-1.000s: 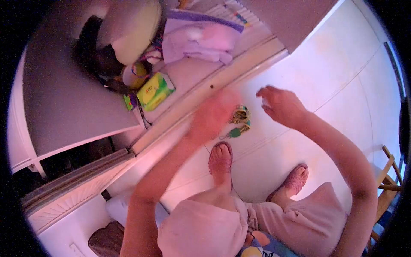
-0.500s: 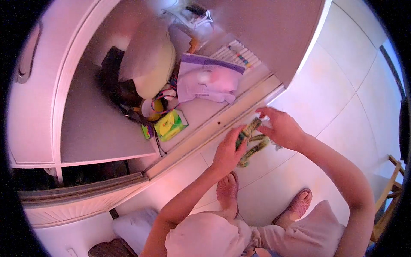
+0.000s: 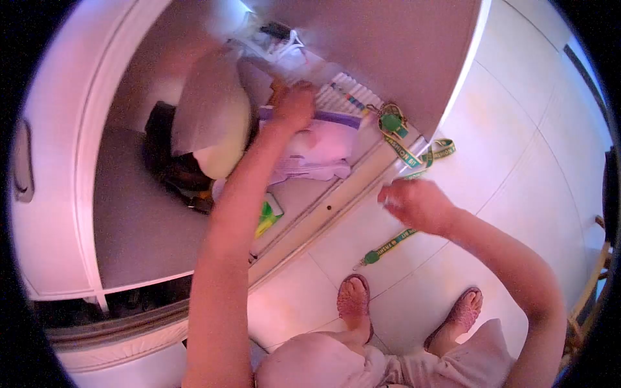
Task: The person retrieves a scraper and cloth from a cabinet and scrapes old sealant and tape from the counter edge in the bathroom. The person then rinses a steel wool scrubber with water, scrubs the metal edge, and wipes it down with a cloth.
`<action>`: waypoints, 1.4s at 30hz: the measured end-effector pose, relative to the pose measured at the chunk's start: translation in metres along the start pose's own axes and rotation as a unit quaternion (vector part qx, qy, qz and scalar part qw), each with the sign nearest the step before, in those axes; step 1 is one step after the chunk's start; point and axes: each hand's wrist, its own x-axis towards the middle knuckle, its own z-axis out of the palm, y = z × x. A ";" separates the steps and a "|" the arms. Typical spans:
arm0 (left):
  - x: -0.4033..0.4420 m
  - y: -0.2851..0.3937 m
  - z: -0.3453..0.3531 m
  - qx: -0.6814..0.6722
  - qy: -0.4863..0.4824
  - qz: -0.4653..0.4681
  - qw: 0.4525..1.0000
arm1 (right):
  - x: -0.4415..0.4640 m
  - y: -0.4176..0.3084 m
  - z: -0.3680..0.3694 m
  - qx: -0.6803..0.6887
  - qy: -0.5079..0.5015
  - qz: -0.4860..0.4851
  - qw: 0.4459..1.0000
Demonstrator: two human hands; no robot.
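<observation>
Pink cast, grainy | floor (image 3: pixel 517 168) bright | cabinet (image 3: pixel 139 246) dimmer, its top seemingly blurred | fisheye rim black

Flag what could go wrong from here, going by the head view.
First, the green lanyard trails in loose loops across the cabinet edge and past the right hand; it might snag or slip down, and whether that hand has a grip on it is unclear. Second, the left hand, blurred over the pouch, could knock the nearby row of slim white items out of line.

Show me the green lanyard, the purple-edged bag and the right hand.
Green lanyard (image 3: pixel 402 152), head view: printed strap.
Purple-edged bag (image 3: pixel 331 142), head view: pale body.
Right hand (image 3: pixel 419 204), head view: back of hand.
</observation>
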 end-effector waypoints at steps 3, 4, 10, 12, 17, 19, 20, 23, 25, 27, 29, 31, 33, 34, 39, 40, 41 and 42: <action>0.028 -0.046 0.036 0.125 -0.019 0.037 0.991 | -0.020 0.017 0.043 -0.092 -0.077 -0.066 0.991; 0.019 -0.040 0.016 0.199 -0.031 0.012 0.979 | -0.025 0.022 0.058 -0.112 -0.081 -0.096 0.986; -0.022 -0.102 0.008 0.165 0.251 -0.021 0.953 | -0.038 0.051 0.119 -0.216 -0.030 -0.067 0.974; -0.037 -0.100 -0.008 0.235 0.198 -0.045 0.951 | -0.036 0.056 0.126 -0.251 -0.060 -0.078 0.963; -0.043 -0.076 -0.021 0.207 0.125 -0.077 0.967 | -0.034 0.070 0.115 -0.256 -0.084 -0.121 0.955; -0.051 -0.063 -0.029 0.156 0.103 -0.061 0.980 | -0.030 0.069 0.096 -0.173 0.013 -0.076 0.982; -0.054 -0.056 -0.034 0.021 0.076 -0.089 0.993 | -0.027 0.068 0.084 -0.131 0.064 -0.052 0.988; -0.069 -0.032 -0.049 -0.264 0.006 -0.118 0.957 | -0.014 0.065 0.048 -0.021 0.124 0.147 0.981; -0.086 -0.009 -0.051 -0.301 -0.027 -0.077 0.950 | -0.003 0.085 0.052 -0.066 0.151 0.142 0.976; -0.081 -0.006 -0.025 -0.222 -0.058 -0.015 0.973 | 0.004 0.100 0.059 -0.074 0.148 0.150 0.975; -0.079 0.003 -0.020 -0.160 -0.085 0.021 0.983 | 0.009 0.104 0.060 -0.047 0.119 0.177 0.976; -0.075 0.017 -0.034 -0.118 -0.107 0.036 0.987 | 0.014 0.103 0.058 -0.026 0.119 0.228 0.966; -0.069 0.019 -0.030 -0.121 -0.114 0.023 0.986 | 0.016 0.100 0.052 0.009 0.143 0.272 0.951; -0.068 0.018 -0.029 -0.122 -0.116 0.016 0.986 | 0.017 0.098 0.051 0.033 0.204 0.262 0.943; -0.066 0.007 -0.027 -0.286 -0.065 -0.049 0.955 | 0.012 0.084 0.036 0.116 0.348 0.230 0.901; -0.067 0.004 -0.027 -0.246 0.012 -0.065 0.967 | 0.009 0.085 0.035 0.132 0.338 0.234 0.902; -0.068 0.002 -0.026 -0.203 0.088 -0.087 0.971 | 0.010 0.088 0.035 0.124 0.331 0.252 0.901; -0.068 0.000 -0.028 -0.106 0.207 -0.091 0.968 | 0.016 0.091 0.035 0.117 0.324 0.270 0.899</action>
